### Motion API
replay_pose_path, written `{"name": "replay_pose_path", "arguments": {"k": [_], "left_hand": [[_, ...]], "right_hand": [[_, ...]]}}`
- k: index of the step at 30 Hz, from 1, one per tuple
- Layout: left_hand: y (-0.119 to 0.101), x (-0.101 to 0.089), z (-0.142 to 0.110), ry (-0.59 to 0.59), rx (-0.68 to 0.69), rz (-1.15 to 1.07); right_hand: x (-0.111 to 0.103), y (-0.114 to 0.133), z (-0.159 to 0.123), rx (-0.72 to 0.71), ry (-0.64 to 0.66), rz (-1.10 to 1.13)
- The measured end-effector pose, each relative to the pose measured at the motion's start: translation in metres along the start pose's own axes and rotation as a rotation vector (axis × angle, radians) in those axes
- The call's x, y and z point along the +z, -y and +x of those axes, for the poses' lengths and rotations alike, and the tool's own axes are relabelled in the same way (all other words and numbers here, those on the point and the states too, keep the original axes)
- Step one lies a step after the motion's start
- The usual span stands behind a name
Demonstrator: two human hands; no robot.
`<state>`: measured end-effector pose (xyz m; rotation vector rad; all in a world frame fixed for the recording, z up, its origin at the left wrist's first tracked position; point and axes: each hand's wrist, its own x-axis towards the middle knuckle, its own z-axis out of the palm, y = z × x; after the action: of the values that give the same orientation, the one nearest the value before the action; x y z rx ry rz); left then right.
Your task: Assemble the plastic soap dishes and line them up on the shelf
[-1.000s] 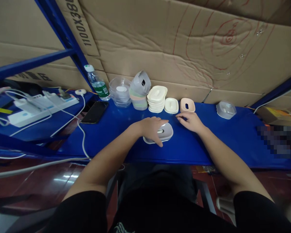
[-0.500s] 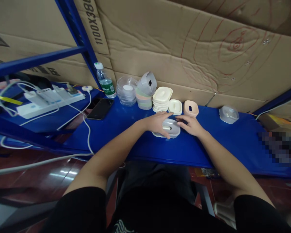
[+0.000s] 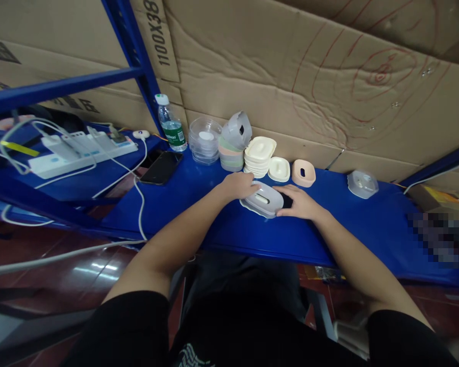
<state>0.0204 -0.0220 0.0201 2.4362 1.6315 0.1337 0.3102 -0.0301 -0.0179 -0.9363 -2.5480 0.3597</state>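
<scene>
A pale grey, see-through plastic box (image 3: 271, 208) with rounded corners lies on the blue tabletop, a whitish piece showing in the long slot on its top. My left hand (image 3: 237, 185) grips its far left side, fingertips partly hidden. At the other end, my right hand (image 3: 299, 203) holds the box between thumb and fingers. Just behind are a single cream lid (image 3: 279, 169), a stack of cream lids (image 3: 260, 149) and a peach box (image 3: 303, 173) with a dark slot.
Behind my left hand stand stacked pastel boxes with a tilted grey one (image 3: 237, 131), clear round containers (image 3: 205, 137) and a water bottle (image 3: 171, 125). A phone (image 3: 161, 168) and power strip (image 3: 84, 155) lie left. Another clear box (image 3: 362, 184) sits right, before the cardboard wall.
My left hand has drawn back from over the box to its far left side. My right hand has closed in on the right end. The box has turned slightly, and the view has shifted.
</scene>
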Motion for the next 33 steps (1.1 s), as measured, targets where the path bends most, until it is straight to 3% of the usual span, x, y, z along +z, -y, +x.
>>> {"name": "replay_pose_path", "arguments": {"k": [9, 13, 15, 18, 21, 23, 27, 33], "left_hand": [[-0.001, 0.007, 0.006, -0.037, 0.003, -0.026], [-0.003, 0.008, 0.006, -0.13, 0.052, -0.043], [-0.004, 0.002, 0.005, -0.224, 0.047, -0.117], [0.0, -0.013, 0.0, -0.486, -0.002, -0.194], [0.015, -0.028, -0.003, -0.752, -0.051, -0.168], [0.028, -0.034, -0.003, -0.829, -0.084, -0.133], [0.046, -0.035, 0.002, -0.834, -0.082, -0.086], [0.044, -0.031, 0.007, -0.741, -0.045, -0.054]], "right_hand": [[0.003, -0.002, -0.002, -0.02, 0.015, -0.015], [0.003, -0.005, -0.001, -0.02, 0.022, 0.001], [0.003, -0.006, 0.0, -0.012, 0.023, 0.016], [0.002, -0.007, -0.001, 0.004, 0.018, 0.041], [0.002, -0.009, -0.001, 0.017, 0.011, 0.056], [0.003, -0.01, -0.002, 0.026, 0.003, 0.06], [0.004, -0.012, -0.002, 0.042, -0.01, 0.065], [0.002, -0.01, -0.001, 0.059, 0.016, 0.062]]}}
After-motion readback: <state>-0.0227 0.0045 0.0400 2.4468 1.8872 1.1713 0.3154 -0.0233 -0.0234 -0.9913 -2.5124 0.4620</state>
